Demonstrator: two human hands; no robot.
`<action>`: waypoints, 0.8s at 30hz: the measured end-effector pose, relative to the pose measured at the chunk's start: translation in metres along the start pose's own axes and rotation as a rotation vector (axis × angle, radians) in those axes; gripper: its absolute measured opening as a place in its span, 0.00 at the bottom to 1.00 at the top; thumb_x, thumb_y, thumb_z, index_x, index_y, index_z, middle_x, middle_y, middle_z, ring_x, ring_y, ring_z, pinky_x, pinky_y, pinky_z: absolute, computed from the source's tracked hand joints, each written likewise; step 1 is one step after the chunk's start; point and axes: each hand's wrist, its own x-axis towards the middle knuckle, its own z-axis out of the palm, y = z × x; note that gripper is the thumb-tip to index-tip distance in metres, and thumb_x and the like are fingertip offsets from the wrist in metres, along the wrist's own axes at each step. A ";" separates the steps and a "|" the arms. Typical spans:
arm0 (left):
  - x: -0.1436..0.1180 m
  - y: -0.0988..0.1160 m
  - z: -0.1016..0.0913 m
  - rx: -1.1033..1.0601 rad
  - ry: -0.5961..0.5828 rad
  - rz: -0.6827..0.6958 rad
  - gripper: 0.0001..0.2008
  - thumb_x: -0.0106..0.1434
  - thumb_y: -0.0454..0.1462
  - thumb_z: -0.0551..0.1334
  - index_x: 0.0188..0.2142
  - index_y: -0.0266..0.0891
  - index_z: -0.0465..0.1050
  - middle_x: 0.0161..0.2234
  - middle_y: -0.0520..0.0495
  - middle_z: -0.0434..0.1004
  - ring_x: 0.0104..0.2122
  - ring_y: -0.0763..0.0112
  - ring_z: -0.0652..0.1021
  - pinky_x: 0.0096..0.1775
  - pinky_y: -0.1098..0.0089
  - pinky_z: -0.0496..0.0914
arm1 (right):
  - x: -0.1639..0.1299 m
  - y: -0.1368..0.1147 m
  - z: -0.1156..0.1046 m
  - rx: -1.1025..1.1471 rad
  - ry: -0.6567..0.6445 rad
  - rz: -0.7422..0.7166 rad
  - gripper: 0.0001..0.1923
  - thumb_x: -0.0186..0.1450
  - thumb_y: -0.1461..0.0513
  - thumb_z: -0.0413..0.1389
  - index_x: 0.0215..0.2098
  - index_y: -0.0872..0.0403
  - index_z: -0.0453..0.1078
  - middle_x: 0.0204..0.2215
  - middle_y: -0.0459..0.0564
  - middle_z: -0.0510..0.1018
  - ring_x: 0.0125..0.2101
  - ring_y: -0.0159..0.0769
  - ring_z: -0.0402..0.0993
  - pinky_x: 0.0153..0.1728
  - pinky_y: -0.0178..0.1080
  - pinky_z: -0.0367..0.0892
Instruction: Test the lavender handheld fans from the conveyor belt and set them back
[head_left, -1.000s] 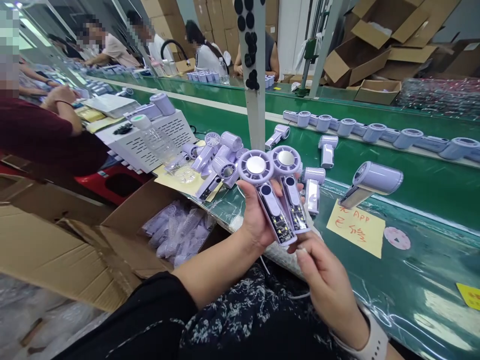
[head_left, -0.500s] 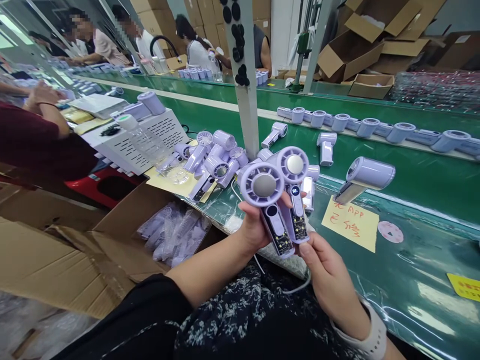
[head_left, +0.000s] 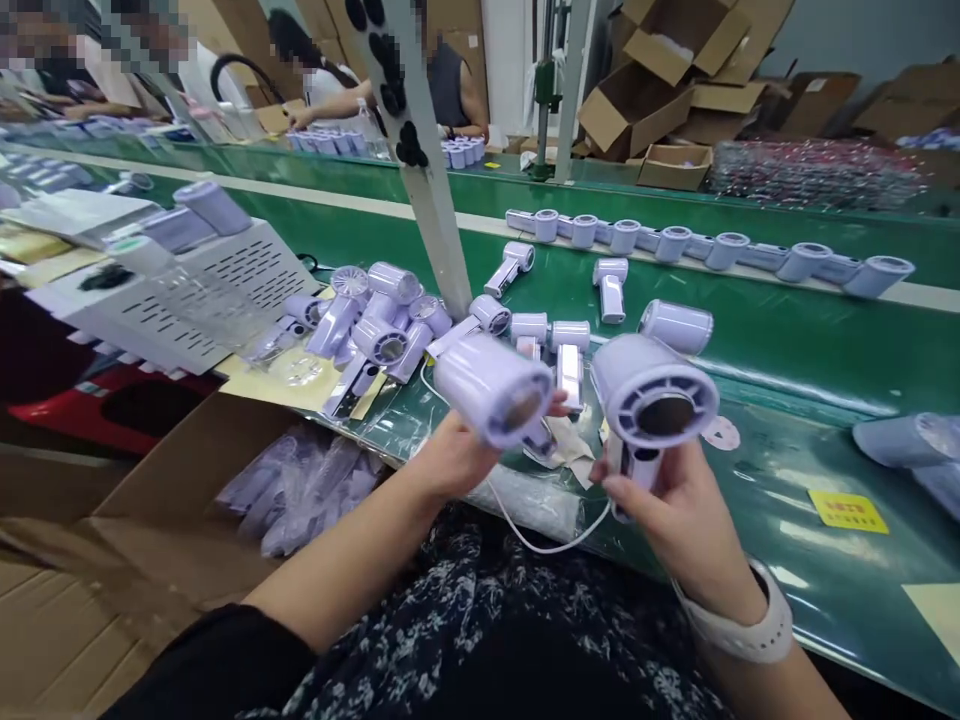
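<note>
My left hand (head_left: pixel 450 458) grips a lilac handheld fan (head_left: pixel 491 386), its round head tipped toward me. In my right hand (head_left: pixel 679 510) I hold a second lilac fan (head_left: pixel 651 398) by the handle, its grille end facing the camera. The two fans are apart, one per hand, just above the near edge of the green bench (head_left: pixel 787 500). A white cable (head_left: pixel 540 535) loops under my hands. A white watch band circles my right wrist.
A heap of lilac fans (head_left: pixel 375 325) lies left of a grey post (head_left: pixel 431 190). More fans line a white strip (head_left: pixel 712 248) behind. A white vented box (head_left: pixel 187 290) stands left. An open carton (head_left: pixel 296 485) with bagged parts sits below. Other people work at the far bench.
I held both fans side by side in my left hand with their faces up. Now each hand holds one, separated and tilted toward me. The view has swung right.
</note>
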 end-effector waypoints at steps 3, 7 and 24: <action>0.000 0.002 0.004 -0.142 0.001 -0.019 0.26 0.60 0.59 0.68 0.39 0.37 0.77 0.36 0.47 0.78 0.36 0.68 0.80 0.44 0.64 0.77 | 0.002 -0.005 -0.006 0.144 0.006 0.076 0.19 0.63 0.53 0.69 0.49 0.46 0.71 0.37 0.47 0.79 0.30 0.36 0.75 0.33 0.40 0.75; -0.009 0.003 0.016 -0.153 -0.049 -0.033 0.23 0.54 0.42 0.77 0.45 0.41 0.72 0.36 0.51 0.75 0.33 0.72 0.78 0.37 0.70 0.76 | -0.002 -0.011 -0.010 0.294 -0.012 0.125 0.17 0.65 0.54 0.68 0.47 0.47 0.71 0.40 0.48 0.81 0.34 0.36 0.77 0.34 0.38 0.76; -0.009 -0.011 0.021 0.032 -0.091 -0.077 0.21 0.59 0.41 0.73 0.44 0.39 0.64 0.38 0.51 0.72 0.32 0.73 0.78 0.36 0.68 0.73 | -0.006 0.008 -0.001 0.287 0.043 0.375 0.30 0.59 0.49 0.72 0.51 0.47 0.64 0.39 0.49 0.81 0.35 0.37 0.77 0.36 0.41 0.76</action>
